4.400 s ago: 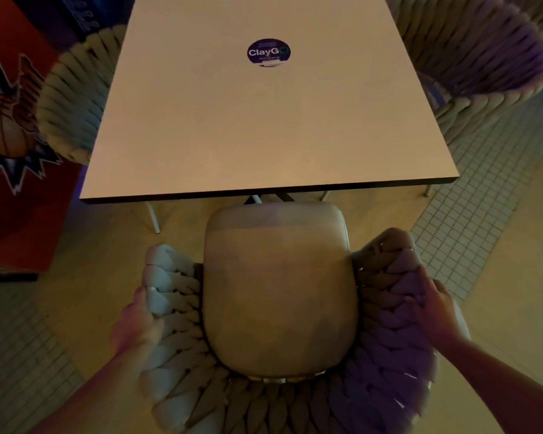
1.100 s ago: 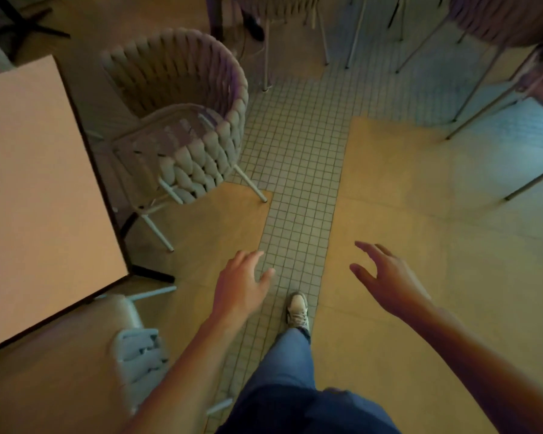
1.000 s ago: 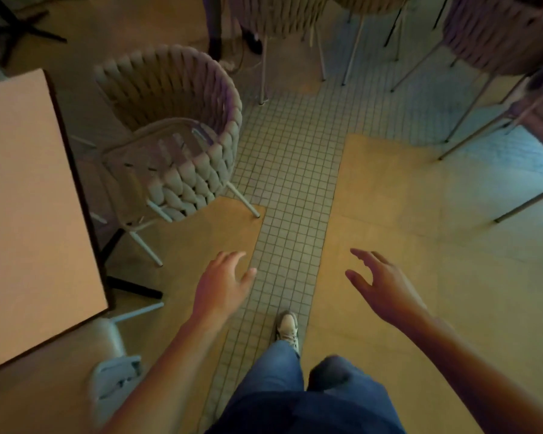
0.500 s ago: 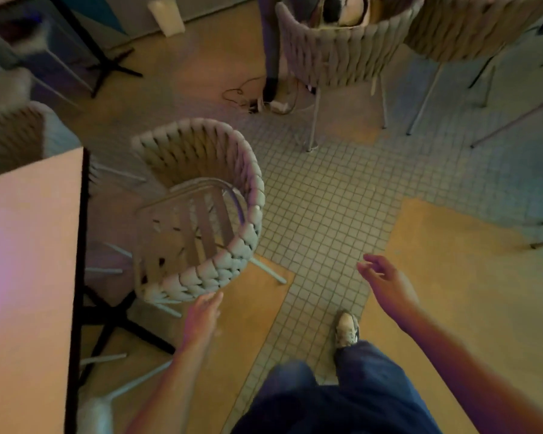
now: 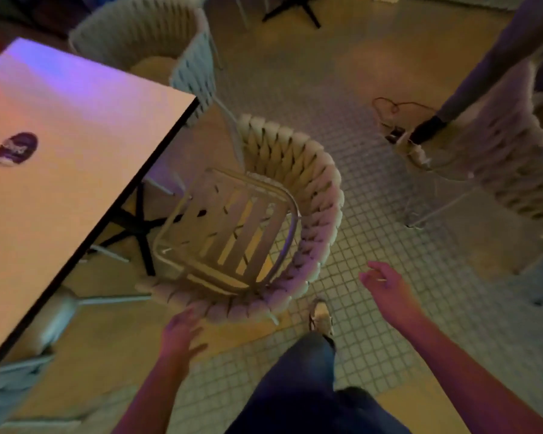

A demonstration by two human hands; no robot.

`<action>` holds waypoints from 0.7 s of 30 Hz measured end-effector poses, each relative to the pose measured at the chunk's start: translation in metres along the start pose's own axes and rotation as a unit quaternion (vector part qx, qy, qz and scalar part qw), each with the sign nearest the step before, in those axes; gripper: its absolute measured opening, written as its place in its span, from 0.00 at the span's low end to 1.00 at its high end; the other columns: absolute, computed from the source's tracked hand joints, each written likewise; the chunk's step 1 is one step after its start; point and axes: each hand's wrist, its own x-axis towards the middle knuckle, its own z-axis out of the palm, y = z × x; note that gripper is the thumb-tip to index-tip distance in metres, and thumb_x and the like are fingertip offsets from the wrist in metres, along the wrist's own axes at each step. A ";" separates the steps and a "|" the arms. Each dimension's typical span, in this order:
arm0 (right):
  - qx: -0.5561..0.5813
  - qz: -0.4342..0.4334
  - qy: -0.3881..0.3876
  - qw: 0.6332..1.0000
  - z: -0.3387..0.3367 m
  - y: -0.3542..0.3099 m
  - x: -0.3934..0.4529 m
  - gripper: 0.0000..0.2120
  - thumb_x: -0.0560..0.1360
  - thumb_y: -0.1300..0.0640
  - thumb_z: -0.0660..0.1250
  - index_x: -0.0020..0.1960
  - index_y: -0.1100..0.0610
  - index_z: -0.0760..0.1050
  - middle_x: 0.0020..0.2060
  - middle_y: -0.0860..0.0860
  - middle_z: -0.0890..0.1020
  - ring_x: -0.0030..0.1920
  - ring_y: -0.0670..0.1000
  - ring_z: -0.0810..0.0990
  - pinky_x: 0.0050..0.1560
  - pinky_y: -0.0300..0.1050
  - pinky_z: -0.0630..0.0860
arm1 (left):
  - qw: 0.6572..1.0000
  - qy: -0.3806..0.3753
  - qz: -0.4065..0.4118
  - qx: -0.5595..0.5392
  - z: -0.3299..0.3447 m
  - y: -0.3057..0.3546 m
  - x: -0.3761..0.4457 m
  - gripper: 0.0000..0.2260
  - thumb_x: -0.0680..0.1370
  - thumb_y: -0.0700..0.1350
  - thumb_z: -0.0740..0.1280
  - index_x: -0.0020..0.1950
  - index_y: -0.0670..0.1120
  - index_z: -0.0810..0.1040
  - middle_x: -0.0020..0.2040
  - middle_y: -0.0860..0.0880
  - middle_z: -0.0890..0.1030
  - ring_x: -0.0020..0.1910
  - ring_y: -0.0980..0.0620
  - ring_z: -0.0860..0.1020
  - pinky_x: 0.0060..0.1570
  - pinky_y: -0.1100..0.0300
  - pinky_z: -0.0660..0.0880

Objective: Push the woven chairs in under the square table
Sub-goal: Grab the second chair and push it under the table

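- Left hand (image 5: 179, 335) reaching open-fingered, just at woven chair (image 5: 311, 189) rim, 6 o'clock side.
- Right hand (image 5: 389, 292) hovering open, 4 o'clock of chair.
- Square table (image 5: 76, 136) sitting at chair's 9 o'clock.

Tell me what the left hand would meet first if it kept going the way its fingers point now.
Most likely the woven back rim of the slatted chair: the left hand sits open just short of its near edge. Motion blur leaves contact uncertain.

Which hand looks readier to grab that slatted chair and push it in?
Probably the left hand: it is right at the chair's woven rim, while the right hand hangs off to the side, clear of it.
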 end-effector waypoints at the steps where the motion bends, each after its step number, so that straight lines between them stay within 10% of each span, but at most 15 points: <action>1: -0.013 -0.002 -0.011 1.000 -0.002 -0.010 0.017 0.18 0.75 0.51 0.67 0.63 0.54 0.74 0.52 0.50 0.79 0.41 0.39 0.76 0.35 0.33 0.71 | 1.000 0.022 -0.005 -0.014 0.003 -0.002 -0.001 0.06 0.79 0.46 0.62 0.55 0.48 0.74 0.57 0.43 0.76 0.55 0.43 0.75 0.48 0.47 0.74; 13: -0.102 -0.037 -0.176 0.978 -0.001 -0.140 0.210 0.20 0.74 0.52 0.67 0.64 0.57 0.73 0.57 0.57 0.80 0.57 0.57 0.79 0.57 0.55 0.75 | 0.942 0.214 -0.141 -0.218 0.053 -0.019 -0.031 0.18 0.79 0.47 0.62 0.68 0.44 0.71 0.58 0.41 0.73 0.56 0.43 0.72 0.52 0.44 0.71; 21: -0.212 -0.132 -0.168 0.954 0.027 -0.190 0.328 0.25 0.72 0.53 0.69 0.65 0.62 0.72 0.58 0.60 0.79 0.53 0.56 0.77 0.47 0.46 0.69 | 0.897 0.289 -0.177 -0.283 0.112 -0.022 -0.023 0.18 0.78 0.48 0.65 0.65 0.43 0.71 0.56 0.42 0.74 0.54 0.43 0.73 0.51 0.44 0.72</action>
